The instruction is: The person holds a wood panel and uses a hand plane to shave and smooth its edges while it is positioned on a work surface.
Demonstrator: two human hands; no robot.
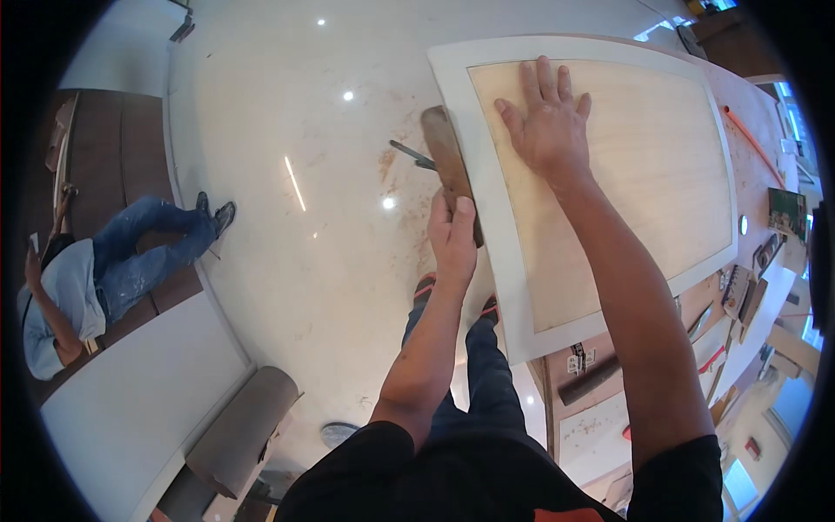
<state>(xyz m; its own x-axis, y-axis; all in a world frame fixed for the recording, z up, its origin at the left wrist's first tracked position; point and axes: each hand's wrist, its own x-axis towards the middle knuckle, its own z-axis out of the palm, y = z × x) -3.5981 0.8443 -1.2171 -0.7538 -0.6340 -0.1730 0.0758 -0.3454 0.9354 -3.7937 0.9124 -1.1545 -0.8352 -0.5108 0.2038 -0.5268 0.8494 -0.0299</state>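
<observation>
My left hand is wrapped round the near end of a wooden hand plane, a long brown block with a dark piece jutting out to its left. The plane lies along the left edge of a framed panel, with a white border and a pale wood-coloured middle. Flat on the panel's upper left part rests my right hand, fingers spread and nothing in it. The plane's underside and some of my left fingers are hidden.
The panel lies on a workbench strewn with tools, among them an orange rod and a dark tube. A person sits at far left beside brown boards. Brown rolls stand lower left; shavings dust the shiny floor.
</observation>
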